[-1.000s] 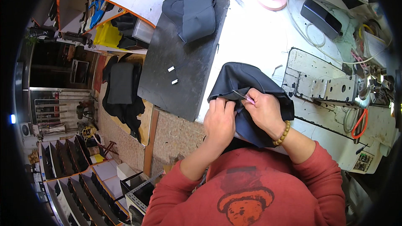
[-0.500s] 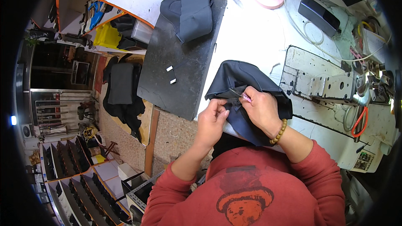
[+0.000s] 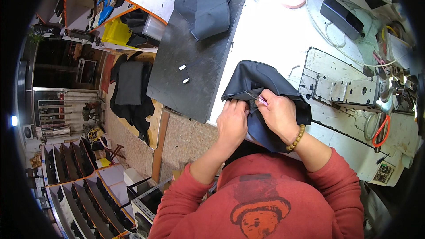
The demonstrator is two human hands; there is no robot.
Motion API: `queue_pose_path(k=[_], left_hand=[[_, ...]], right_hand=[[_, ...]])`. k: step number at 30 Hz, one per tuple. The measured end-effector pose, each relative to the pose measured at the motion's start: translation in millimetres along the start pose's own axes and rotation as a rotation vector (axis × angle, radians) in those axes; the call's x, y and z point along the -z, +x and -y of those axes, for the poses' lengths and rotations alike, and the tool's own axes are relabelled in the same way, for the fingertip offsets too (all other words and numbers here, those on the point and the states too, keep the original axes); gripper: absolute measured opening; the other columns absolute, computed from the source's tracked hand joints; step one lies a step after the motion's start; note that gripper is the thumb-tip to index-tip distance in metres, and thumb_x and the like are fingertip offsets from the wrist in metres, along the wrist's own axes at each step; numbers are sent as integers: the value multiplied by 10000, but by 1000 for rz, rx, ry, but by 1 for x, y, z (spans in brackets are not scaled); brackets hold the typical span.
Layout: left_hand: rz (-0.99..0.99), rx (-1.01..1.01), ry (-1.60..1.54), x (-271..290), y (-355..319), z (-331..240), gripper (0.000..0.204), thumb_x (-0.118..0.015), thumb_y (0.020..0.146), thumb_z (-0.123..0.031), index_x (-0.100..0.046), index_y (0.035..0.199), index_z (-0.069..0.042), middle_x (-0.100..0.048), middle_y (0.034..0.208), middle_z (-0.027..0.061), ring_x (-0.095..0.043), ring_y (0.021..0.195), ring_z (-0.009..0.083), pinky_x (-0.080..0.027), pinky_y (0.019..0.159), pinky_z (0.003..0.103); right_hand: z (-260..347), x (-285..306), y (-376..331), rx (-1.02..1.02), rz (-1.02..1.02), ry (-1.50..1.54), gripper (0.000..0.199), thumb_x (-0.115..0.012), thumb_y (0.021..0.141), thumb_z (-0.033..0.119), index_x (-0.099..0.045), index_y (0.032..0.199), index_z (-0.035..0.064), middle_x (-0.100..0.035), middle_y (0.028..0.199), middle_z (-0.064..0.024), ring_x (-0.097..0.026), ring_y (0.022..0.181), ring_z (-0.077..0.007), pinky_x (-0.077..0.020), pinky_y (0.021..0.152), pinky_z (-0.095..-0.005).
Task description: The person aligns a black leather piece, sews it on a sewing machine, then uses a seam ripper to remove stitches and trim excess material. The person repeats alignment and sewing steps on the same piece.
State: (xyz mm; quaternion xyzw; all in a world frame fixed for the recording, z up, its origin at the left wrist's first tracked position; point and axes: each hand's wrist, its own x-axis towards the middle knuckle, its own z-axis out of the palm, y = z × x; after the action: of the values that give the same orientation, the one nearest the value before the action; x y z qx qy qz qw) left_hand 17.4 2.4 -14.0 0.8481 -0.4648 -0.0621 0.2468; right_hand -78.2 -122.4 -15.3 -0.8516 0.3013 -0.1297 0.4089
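Observation:
A dark, soft sewn piece (image 3: 256, 73), leather-like with stitched seams, lies folded open on the white table in front of me. My left hand (image 3: 232, 123) is closed at its left edge, fingertips pinching the material. A small pink-handled tool (image 3: 262, 101) with a thin metal tip is gripped in my right hand (image 3: 280, 114). The tip points left over the piece's opening, close to the left fingers. Exactly what kind of tool it is, the fingers hide. A dark blue flap hangs below both hands toward the table edge.
A black board (image 3: 177, 79) on the left bears folded dark pieces (image 3: 208, 13) and two small white tabs. To the right stands a sewing machine (image 3: 349, 86), with red-handled scissors (image 3: 381, 130) beside it. A black box (image 3: 341, 17) and pink stand (image 3: 293, 0) are farther back.
My left hand has moved slightly right and up, its fingers now tucked in against the piece's edge. The right hand keeps the tool at nearly the same spot. The whole view has shifted a little.

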Motion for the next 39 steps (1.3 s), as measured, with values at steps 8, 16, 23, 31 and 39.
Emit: queue_pose_path(k=[8,16,23,31,39], left_hand=[[-8,42,-454,-1,0,-1,59,-590,907,3,-543,874,-7,-550,798,38,-494,722,141,-430,681,272],[326,444,-1158,2,6,6,47,-594,927,-42,-558,902,-58,-593,797,-6,-468,650,47,-379,597,193],[874,379,-352,89,-40,35,90,-641,913,-125,-608,870,-53,-608,760,42,-562,640,149,-439,552,298],[19,-51,106,68,-40,4,101,-734,793,-106,-680,870,-68,-663,886,65,-627,803,269,-510,695,360],[-51,-257,103,12,20,-7,82,-688,779,-79,-665,855,-97,-597,815,52,-600,763,255,-503,625,374]], right_hand=[[0,2,1,-16,2,7,136,-599,897,212,-588,860,82,-641,667,-177,-649,663,-385,-496,605,-500],[1,4,3,-56,33,9,132,-582,903,204,-583,866,77,-647,693,-187,-649,687,-396,-497,622,-508],[1,6,4,-93,55,30,131,-586,902,210,-585,868,83,-652,708,-188,-648,703,-400,-498,648,-513],[0,5,3,-50,22,65,147,-606,891,209,-584,853,69,-655,721,-190,-644,714,-401,-496,644,-503],[-6,2,3,-46,-6,89,121,-634,878,158,-603,855,43,-608,700,-188,-622,667,-383,-474,586,-431]])
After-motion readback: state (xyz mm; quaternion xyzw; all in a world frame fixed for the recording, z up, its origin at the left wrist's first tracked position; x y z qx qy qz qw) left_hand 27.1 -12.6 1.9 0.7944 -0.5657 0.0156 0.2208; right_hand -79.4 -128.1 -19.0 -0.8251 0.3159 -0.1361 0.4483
